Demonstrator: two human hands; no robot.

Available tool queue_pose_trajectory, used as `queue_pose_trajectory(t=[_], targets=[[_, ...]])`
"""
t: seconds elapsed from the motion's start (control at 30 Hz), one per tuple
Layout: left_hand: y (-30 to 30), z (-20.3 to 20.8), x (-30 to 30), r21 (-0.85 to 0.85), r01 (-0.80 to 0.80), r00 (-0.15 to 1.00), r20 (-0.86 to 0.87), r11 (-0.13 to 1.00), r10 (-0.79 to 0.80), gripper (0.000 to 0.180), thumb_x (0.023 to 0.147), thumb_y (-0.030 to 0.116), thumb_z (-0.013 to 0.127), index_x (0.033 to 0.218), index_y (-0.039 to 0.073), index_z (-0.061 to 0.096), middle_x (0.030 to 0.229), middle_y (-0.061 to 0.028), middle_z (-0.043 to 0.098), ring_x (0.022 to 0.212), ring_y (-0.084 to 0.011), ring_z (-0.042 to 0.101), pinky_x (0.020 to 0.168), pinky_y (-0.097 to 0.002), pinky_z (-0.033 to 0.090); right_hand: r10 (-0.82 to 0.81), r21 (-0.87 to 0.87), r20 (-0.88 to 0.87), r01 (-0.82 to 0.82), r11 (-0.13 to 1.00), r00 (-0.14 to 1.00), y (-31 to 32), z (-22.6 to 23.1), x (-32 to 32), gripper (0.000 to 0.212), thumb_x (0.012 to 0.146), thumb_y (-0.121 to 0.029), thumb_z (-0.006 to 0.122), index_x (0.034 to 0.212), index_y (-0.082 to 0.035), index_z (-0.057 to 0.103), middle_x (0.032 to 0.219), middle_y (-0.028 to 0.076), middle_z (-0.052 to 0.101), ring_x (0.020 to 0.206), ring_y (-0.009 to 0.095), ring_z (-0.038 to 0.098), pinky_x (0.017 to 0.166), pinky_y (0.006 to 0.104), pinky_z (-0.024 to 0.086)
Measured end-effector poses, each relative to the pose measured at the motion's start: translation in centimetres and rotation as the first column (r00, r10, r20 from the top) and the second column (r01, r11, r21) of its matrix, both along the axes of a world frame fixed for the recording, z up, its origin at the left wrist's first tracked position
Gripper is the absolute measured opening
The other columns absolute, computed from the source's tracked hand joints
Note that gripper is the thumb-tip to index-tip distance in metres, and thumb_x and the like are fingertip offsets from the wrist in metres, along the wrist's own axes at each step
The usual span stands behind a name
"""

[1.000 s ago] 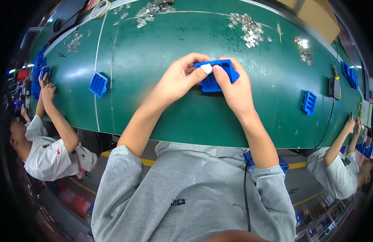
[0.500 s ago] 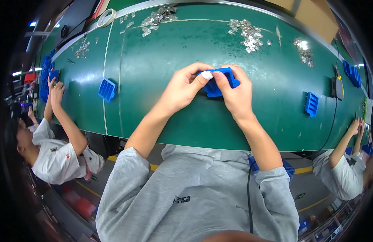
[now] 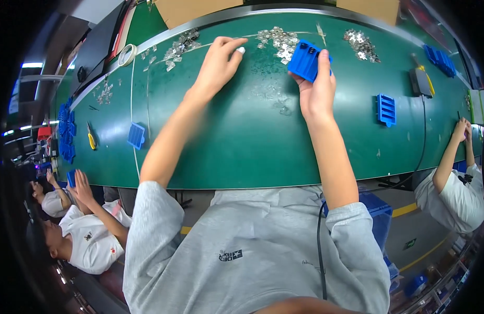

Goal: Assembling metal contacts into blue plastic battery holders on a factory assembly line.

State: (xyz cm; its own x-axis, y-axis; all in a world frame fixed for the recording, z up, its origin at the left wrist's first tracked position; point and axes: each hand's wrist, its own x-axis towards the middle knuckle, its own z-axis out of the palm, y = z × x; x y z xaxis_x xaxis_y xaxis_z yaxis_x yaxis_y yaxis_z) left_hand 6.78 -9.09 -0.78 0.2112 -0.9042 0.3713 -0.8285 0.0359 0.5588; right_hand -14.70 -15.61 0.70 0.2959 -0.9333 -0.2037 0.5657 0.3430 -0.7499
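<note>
My right hand [image 3: 317, 89] grips a blue plastic case [image 3: 303, 64] with long parallel compartments, its thumb along the right side. Small dark parts show at the far end of the case. My left hand [image 3: 218, 63] is over the far part of the table, with index finger and thumb apart and nothing visible between them. A white cover sits on that thumb's tip. The hand is between a pile of small metal plates [image 3: 181, 48] on its left and another pile of metal plates [image 3: 277, 42] on its right, next to the held case.
On the green table [image 3: 236, 152] lie a blue case [image 3: 386, 110] at right and another blue case [image 3: 136, 135] at left. Farther out are more metal plates [image 3: 361, 46], a tape roll [image 3: 127, 55], yellow-handled pliers [image 3: 91, 137] and a black box with a cable [image 3: 420, 82]. Co-workers sit on both sides.
My left hand has let go of the blue case and moved away to the far left. My right hand has carried the case farther out over the table. The whole view has shifted slightly.
</note>
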Motion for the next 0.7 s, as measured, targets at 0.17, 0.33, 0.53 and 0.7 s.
queue_pose_trajectory(t=[0.17, 0.33, 0.53, 0.7], targets=[[-1.5, 0.2, -1.2, 0.071, 0.056, 0.893, 0.443, 0.996, -0.082, 0.030, 0.087, 0.022, 0.057, 0.115, 0.017, 0.065, 0.102, -0.0106, 0.055, 0.098, -0.0272, 0.051, 0.086, -0.0397, 0.039, -0.053, 0.028, 0.029, 0.052, 0.998, 0.998, -0.6, -0.5, -0.8, 0.042, 0.095, -0.042, 0.051, 0.108, -0.002, 0.050, 0.095, 0.010, 0.060, 0.083, 0.019, 0.061, 0.069, 0.0346, 0.052], [2.8, 1.5, -2.4, 0.113, 0.165, 0.719, 0.666, 0.980, -0.198, 0.029, 0.084, 0.032, 0.060, 0.108, 0.018, 0.067, 0.104, -0.0087, 0.054, 0.101, -0.0277, 0.049, 0.088, -0.0413, 0.037, 0.003, -0.001, -0.039, -0.003, 1.000, 0.999, 0.1, -1.8, -0.2, 0.039, 0.094, -0.040, 0.053, 0.105, -0.002, 0.052, 0.093, 0.008, 0.061, 0.078, 0.017, 0.062, 0.064, 0.0343, 0.052], [20.8, 4.5, -10.5, 0.462, 0.132, 0.837, 0.422, 0.877, -0.348, 0.057, 0.074, 0.040, 0.069, 0.125, 0.018, 0.056, 0.113, -0.0101, 0.050, 0.102, -0.0293, 0.046, 0.088, -0.0451, 0.035, 0.145, -0.001, 0.045, -0.145, 0.989, 0.988, 2.0, -0.1, 0.8, 0.036, 0.095, -0.036, 0.052, 0.112, -0.004, 0.059, 0.097, 0.006, 0.063, 0.084, 0.016, 0.060, 0.075, 0.0314, 0.048], [27.4, 2.2, -12.4, 0.407, 0.020, 0.924, 0.341, 0.913, -0.172, 0.052, 0.072, 0.033, 0.072, 0.120, 0.019, 0.059, 0.112, -0.0068, 0.050, 0.100, -0.0260, 0.046, 0.084, -0.0408, 0.034, 0.297, 0.070, -0.067, -0.292, 0.954, 0.953, 5.0, 1.5, 2.6, 0.028, 0.095, -0.035, 0.053, 0.108, -0.011, 0.059, 0.091, 0.001, 0.064, 0.078, 0.013, 0.060, 0.066, 0.0281, 0.048]])
